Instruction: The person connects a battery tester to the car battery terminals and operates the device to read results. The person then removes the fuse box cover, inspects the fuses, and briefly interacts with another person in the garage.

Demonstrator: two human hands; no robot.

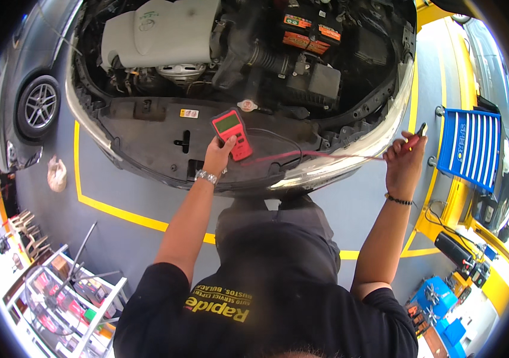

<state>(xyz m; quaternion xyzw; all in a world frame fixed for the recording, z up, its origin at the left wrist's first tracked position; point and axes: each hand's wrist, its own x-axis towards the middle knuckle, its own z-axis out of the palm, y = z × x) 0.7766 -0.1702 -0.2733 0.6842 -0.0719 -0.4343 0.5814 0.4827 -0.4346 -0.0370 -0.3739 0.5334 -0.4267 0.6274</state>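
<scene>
My left hand (217, 154) grips a red handheld tester (232, 132) with a small green screen, held over the front panel of a car's open engine bay (165, 134). A red lead (326, 156) and a black lead run from the tester to the right. My right hand (403, 161) is raised at the car's front corner and pinches the red clamp (417, 136) at the end of the lead. A car battery (311, 30) with orange labels sits at the back of the bay. My left wrist wears a metal watch, my right a dark bracelet.
A grey plastic engine cover (159, 30) lies at the bay's upper left. A blue tool cart (470, 146) stands right of the car. Another car's wheel (38, 107) is at the left. Yellow floor lines (117, 212) frame the bay. A white rack (69, 292) stands lower left.
</scene>
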